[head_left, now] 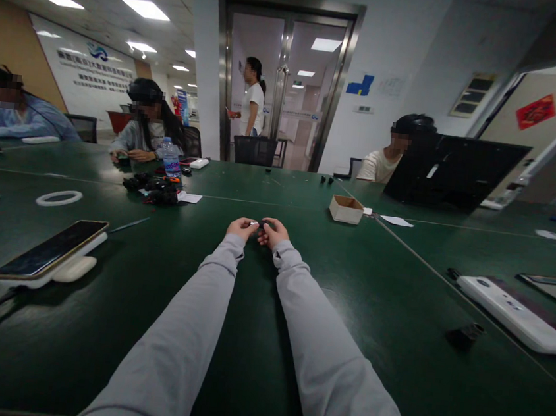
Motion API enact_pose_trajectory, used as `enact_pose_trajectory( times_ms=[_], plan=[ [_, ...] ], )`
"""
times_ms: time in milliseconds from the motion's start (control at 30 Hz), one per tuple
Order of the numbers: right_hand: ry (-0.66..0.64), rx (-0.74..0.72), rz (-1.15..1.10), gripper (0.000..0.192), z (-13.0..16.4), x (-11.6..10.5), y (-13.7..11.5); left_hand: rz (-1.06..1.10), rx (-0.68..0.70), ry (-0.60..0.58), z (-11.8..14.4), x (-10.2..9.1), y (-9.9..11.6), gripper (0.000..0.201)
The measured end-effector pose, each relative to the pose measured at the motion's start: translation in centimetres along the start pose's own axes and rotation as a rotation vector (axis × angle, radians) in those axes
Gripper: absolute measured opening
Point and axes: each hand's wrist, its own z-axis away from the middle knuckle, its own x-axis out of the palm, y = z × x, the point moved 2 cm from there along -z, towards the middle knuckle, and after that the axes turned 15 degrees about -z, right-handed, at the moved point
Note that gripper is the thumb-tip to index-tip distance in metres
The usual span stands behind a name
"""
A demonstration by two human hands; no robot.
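Observation:
Both arms, in light grey sleeves, reach forward over the dark green table. My left hand is closed in a pinch on a small silvery piece. Close beside it, my right hand pinches a small black piece, fingers curled. The two pieces meet or nearly meet between the fingertips; I cannot tell whether they are joined. Both are too small to name by kind.
An open cardboard box stands ahead to the right, a black clip-like object nearer. On the left are a phone on a white stand, a white ring and a water bottle. Several people are around the table and beyond.

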Motion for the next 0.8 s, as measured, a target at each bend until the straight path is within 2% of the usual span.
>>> enact_pose_trajectory(
  times_ms=[367, 600, 800],
  plan=[
    [-0.046, 0.019, 0.006, 0.021, 0.0, 0.0, 0.1, 0.016, -0.031, 0.008, 0.1, 0.0, 0.3, 0.028],
    [-0.061, 0.014, 0.005, 0.018, 0.1, 0.1, -0.1, -0.197, 0.008, 0.012, -0.5, 0.0, -0.6, 0.032],
    [-0.049, 0.017, 0.002, 0.017, 0.2, 0.1, -0.2, -0.275, 0.024, -0.013, -0.5, -0.1, -0.6, 0.037]
  ],
)
